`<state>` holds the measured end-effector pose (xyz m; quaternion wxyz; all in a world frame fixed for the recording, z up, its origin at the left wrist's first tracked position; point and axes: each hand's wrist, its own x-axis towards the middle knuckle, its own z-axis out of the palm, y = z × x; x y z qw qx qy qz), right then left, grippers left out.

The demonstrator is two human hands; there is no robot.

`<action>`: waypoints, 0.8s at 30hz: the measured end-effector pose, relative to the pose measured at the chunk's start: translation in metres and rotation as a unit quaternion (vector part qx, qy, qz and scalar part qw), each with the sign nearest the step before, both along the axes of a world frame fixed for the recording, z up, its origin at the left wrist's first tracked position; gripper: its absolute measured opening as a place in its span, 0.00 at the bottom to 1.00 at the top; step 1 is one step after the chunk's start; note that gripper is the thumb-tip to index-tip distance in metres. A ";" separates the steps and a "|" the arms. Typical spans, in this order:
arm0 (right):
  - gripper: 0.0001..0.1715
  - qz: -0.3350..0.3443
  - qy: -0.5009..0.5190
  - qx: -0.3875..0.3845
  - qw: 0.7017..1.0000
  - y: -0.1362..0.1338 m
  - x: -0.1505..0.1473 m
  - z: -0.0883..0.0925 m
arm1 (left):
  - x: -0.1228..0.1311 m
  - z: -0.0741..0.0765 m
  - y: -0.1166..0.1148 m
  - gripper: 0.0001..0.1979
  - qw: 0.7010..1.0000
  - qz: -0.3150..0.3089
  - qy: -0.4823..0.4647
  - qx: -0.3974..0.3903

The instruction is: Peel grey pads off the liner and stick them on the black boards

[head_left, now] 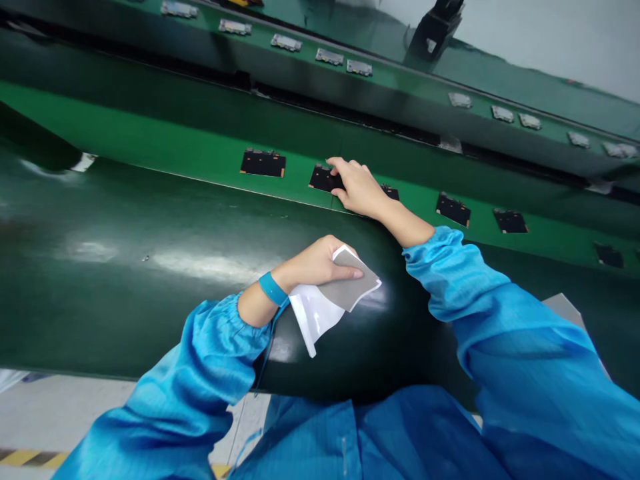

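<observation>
Holding, left hand: down in the middle of the frame, the left hand [327, 265] is closed on a grey sheet [343, 283], thumb pressed flat across its face, with a loose white sheet [316, 310] hanging beneath.
Right hand, upper middle: here the right hand [354, 187] is half curled, thumb and forefinger parted at the right end of a black board [321, 178]; whether it grips or merely touches, I cannot tell.
Board row: that board lies on the green strip [165, 147], with another black board [263, 163] to its left and a partly hidden one [391, 192] behind the wrist.
Risk at the fingertips: a careless pinch could, I judge, mark the board's face or skid it toward the strip's near edge.
Risk at the wrist: low over that hidden board, it might knock it askew if the arm drops.
Risk in the sheets: only the thumb visibly pins them, so a slack hold could let the white one slip onto the dark table [125, 300].
Wristband, lower middle: the blue wristband [273, 289] trails a cord beside the sheets; a careless sweep could snag it.
</observation>
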<state>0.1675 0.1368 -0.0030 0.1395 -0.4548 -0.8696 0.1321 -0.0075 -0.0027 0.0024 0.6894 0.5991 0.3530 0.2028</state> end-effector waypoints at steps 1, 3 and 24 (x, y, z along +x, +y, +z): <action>0.35 -0.002 0.017 0.002 1.000 0.002 -0.001 0.000 | 0.000 0.000 0.000 0.15 1.000 0.000 0.000 -0.001; 0.27 -0.004 0.061 -0.014 0.998 0.007 -0.004 0.000 | 0.001 0.000 0.000 0.14 1.000 0.000 0.001 -0.002; 0.12 0.006 0.006 -0.191 0.982 0.029 -0.010 0.027 | 0.001 -0.001 0.000 0.14 1.000 0.005 0.003 0.025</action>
